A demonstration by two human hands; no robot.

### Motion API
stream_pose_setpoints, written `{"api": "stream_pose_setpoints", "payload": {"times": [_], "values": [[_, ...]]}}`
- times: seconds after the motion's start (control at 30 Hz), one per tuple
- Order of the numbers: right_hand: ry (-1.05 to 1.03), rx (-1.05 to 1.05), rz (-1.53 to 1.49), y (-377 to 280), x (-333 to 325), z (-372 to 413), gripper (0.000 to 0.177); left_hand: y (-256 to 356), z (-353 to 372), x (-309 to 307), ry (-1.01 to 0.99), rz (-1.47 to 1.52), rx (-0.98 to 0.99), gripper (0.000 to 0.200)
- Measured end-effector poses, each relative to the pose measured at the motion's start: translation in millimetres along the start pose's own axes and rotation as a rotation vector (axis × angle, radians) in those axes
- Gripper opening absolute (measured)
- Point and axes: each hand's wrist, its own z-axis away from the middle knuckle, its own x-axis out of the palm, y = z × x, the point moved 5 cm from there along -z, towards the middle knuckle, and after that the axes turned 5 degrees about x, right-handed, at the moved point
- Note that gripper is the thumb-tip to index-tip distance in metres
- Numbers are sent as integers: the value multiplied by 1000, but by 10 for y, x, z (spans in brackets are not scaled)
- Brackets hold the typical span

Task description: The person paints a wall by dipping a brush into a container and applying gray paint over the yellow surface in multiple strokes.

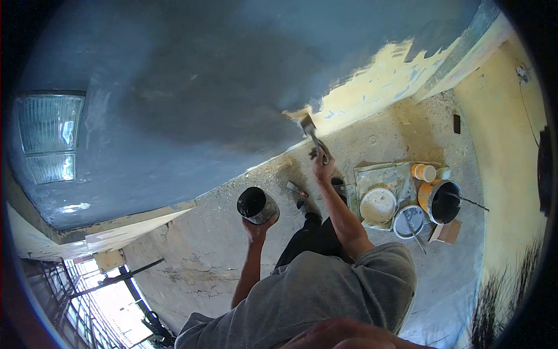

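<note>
My left hand (pixel 258 228) is wrapped round the lower part of a can (pixel 268 207) with dark paint inside. In my right hand (pixel 323 165) is the handle of a flat paintbrush (pixel 308 124), its bristles against the low part of the wall near the floor. Dark grey-blue paint (pixel 203 87) covers most of the wall, and a pale yellow part (pixel 372 87) with a ragged paint edge lies to the right of the brush. A scraper-like tool (pixel 297 189) with an orange mark lies on the floor between my hands.
Right of my feet, a plastic sheet (pixel 363 180) bears a white bucket (pixel 378 206). Beside it stand a grey-topped bucket (pixel 409 222), an orange bucket (pixel 429 195) and a small orange pot (pixel 424 172). A glass-block window (pixel 51 136) is at left, a metal grille (pixel 75 285) lower left.
</note>
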Motion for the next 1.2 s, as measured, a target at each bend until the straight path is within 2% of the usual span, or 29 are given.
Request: {"api": "stream_pose_setpoints", "payload": {"times": [0.07, 0.1, 0.17, 0.2, 0.27, 0.37, 0.43, 0.5, 0.57, 0.67, 0.77, 0.83, 0.9, 0.93, 0.97, 1.03, 1.1, 1.17, 1.2], "values": [[-83, -156, -11, -402, 315, 68, 27, 70, 35, -20, -26, 5, -79, 81], [-83, -160, -12, -680, 478, 142, 27, 16, 32, -47, -27, 7, -76, 81], [-209, -145, -302, -1203, 801, 340, 30, -109, 38, -154, -22, -13, -8, 81], [-205, -151, -304, -1271, 860, 404, 30, -150, 12, -193, -28, -12, -3, 81], [-368, -386, -183, -1461, 968, 673, 34, -242, 31, -297, -32, -18, 1, 82], [-422, -469, -174, -1791, 1111, 986, 37, -443, 23, -522, -15, -14, -12, 82], [-413, -475, -190, -1682, 1195, 985, 37, -484, -2, -667, -35, -6, -19, 82], [-302, -428, -79, -1365, 1245, 918, 37, -399, -33, -804, -63, 0, -22, 82], [-235, -416, -59, -792, 1181, 801, 36, -420, -11, -937, -69, -4, -100, 80], [-82, -304, -136, 7, 958, 650, 37, -832, -7, -1190, -60, -19, -51, 80], [-68, -239, -140, 533, 773, 639, 37, -1264, 98, -1391, 10, 78, -183, 81], [-114, -218, -147, 960, 653, 573, 33, -1200, 122, -1354, 26, 153, -230, 81], [102, -426, 121, 1529, 507, 491, 29, -1217, 165, -1403, 28, 216, -271, 82], [43, -168, -359, 1432, 523, 514, 28, -1260, 159, -1419, -1, 200, -263, 81], [49, -174, -361, 1261, 558, 535, 28, -1302, 169, -1431, -28, 188, -259, 80], [258, 39, -388, 1299, 386, 474, 31, -1220, 165, -1440, -10, 192, -251, 79], [270, 97, -330, 1239, 298, 462, 33, -1072, 109, -1423, -99, 214, -244, 79], [287, 204, -194, 1212, 228, 459, 36, -1173, 121, -1493, -65, 213, -237, 79], [268, 159, -237, 1170, 242, 439, 36, -1222, 116, -1516, -31, 208, -233, 79]]}}
